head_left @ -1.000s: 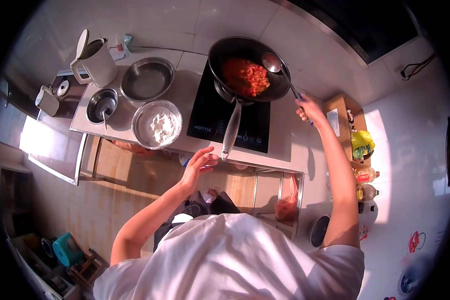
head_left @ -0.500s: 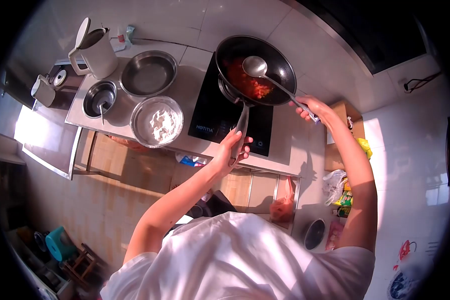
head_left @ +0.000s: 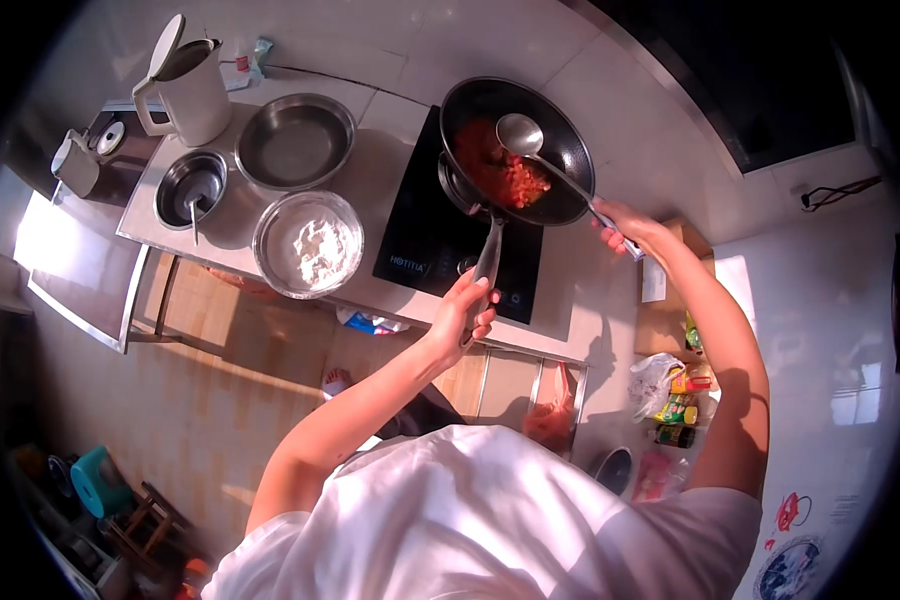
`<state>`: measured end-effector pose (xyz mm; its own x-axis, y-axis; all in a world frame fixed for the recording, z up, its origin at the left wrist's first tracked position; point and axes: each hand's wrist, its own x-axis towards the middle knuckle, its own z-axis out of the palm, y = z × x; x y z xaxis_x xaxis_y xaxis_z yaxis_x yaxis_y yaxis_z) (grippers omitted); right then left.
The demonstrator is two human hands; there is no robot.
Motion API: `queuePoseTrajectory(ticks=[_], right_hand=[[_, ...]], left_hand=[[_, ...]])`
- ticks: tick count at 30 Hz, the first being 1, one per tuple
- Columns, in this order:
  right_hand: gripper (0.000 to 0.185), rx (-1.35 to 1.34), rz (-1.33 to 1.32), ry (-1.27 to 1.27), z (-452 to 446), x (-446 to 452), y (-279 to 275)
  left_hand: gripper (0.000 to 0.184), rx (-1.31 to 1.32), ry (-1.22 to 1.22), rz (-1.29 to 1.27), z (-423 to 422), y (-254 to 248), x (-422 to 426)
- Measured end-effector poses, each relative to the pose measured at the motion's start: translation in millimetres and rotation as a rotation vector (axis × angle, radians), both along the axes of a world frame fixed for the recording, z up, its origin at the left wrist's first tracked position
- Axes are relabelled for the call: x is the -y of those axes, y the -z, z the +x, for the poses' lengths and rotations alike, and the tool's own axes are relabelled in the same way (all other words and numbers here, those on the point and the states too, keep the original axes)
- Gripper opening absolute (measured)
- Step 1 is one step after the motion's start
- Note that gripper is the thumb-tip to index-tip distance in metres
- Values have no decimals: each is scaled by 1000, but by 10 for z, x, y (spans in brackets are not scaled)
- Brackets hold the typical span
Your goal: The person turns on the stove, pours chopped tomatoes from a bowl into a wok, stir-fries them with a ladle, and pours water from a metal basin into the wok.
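My left hand [head_left: 467,308] is wrapped around the handle of a black wok [head_left: 573,150], which is tilted over a black induction cooktop [head_left: 410,240]. Red chopped food in sauce [head_left: 518,182], looking like tomato, lies in the wok's lower part. In my right hand [head_left: 625,228] is the handle of a metal ladle [head_left: 519,134]. The ladle's bowl is above the food inside the wok; whether it touches the food I cannot tell. My right fingers are closed around the handle's end.
Left of the cooktop stand a bowl of white flour [head_left: 260,262], a wide steel basin [head_left: 245,150], a small steel bowl with a spoon [head_left: 162,205] and a white pitcher with raised lid [head_left: 195,105]. Bottles and bags [head_left: 675,410] are at the right. A range hood [head_left: 730,80] hangs at upper right.
The ladle and wok appear slightly further right and lower, while the view itself has shifted a little. Both hands keep their grips.
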<state>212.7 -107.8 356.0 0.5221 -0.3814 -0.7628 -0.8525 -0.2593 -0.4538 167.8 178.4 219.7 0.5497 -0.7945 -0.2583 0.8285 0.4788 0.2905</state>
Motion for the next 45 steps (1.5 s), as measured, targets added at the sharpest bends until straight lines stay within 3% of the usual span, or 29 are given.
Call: queuePoseTrajectory(ticks=[8, 14, 17, 20, 21, 25, 28, 29, 42, 45], right_hand=[[33, -58, 123, 47, 140, 214, 86], [33, -113, 76, 56, 139, 220, 283], [38, -66, -94, -73, 117, 225, 376], [42, -109, -690, -613, 171, 138, 335], [41, 43, -977, -698, 129, 26, 265], [30, 333, -1241, -753, -120, 82, 118], [28, 165, -864, -523, -319, -185, -18], [30, 374, -1098, -792, -415, 102, 216], [32, 68, -797, -673, -410, -117, 252], [31, 44, -857, -728, -417, -245, 337]], left_hand=[[14, 12, -4, -32, 8, 16, -9], [14, 16, -24, -58, 13, 32, -17], [14, 28, -19, -35, 37, 54, -24], [13, 40, -26, -21, 35, 51, -25], [12, 46, -25, -8, 41, 34, -34], [14, 54, -31, -10, 37, 14, -69], [13, 63, -30, -8, 41, 18, -71], [13, 69, -29, -6, 43, 18, -72], [14, 62, -19, -10, 36, 53, -53], [14, 59, -19, -10, 47, 45, -61]])
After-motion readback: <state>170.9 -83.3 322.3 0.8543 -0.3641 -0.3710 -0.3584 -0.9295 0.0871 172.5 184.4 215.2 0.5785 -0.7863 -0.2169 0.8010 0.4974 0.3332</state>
